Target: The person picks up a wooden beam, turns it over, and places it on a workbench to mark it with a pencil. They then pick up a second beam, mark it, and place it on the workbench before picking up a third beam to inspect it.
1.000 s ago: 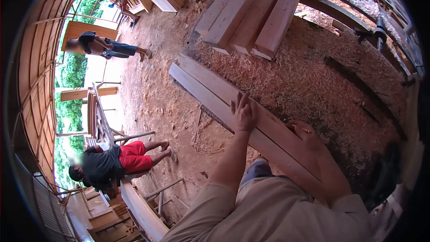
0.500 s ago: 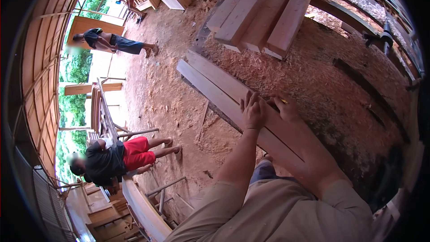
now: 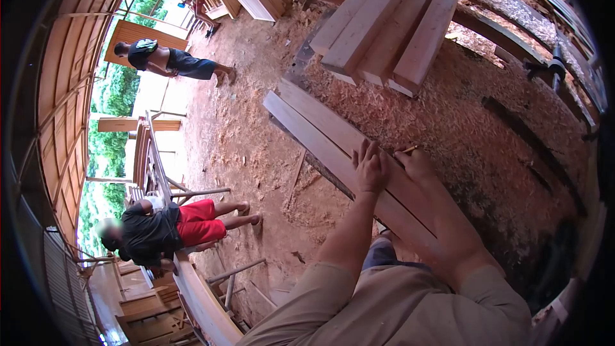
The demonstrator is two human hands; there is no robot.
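Note:
Two long planed boards [image 3: 320, 143] lie side by side in front of me, with a narrow dark gap between them. My left hand [image 3: 371, 165] rests on top of them near the gap, its fingers stretched out over the wood. Beside it, at the right edge of the right-hand board [image 3: 343, 127], is my right hand [image 3: 418, 163], closed around a thin yellow pencil [image 3: 410, 149]. The pencil sticks out between thumb and fingers; its other end is hidden.
Thick squared timbers [image 3: 391, 22] are stacked beyond the boards. Wood shavings [image 3: 256, 128] cover the ground. A person in red shorts [image 3: 195, 221] stands at the left by a long plank [image 3: 202, 298]; another person [image 3: 186, 64] stands farther off. A dark wooden strip [image 3: 535, 150] lies at right.
The view has shifted slightly, so the boards and both hands appear a little lower and to the right. Both hands stay at the boards, the pencil still in the right one.

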